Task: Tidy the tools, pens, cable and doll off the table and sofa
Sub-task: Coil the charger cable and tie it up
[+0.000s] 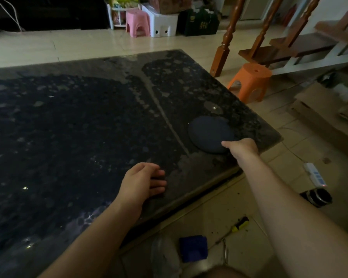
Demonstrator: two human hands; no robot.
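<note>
- Screwdriver point(240, 224) with a yellow and black handle lies on the floor tiles, just beside the near edge of the table point(68, 127); a blue cloth point(193, 248) lies near it.
- Left hand point(141, 183) rests on the tabletop, fingers close together and loosely bent, holding nothing.
- Right hand point(242, 147) holds the near rim of a round pad point(209, 133) at the table's right corner, thumb on top, other fingers hidden.
- Power strip point(314, 174) lies on the floor to the right.
- Orange stool point(251, 81) and cardboard boxes point(319, 109) stand beyond the corner.
- Pink stool point(138, 23) stands far back.
</note>
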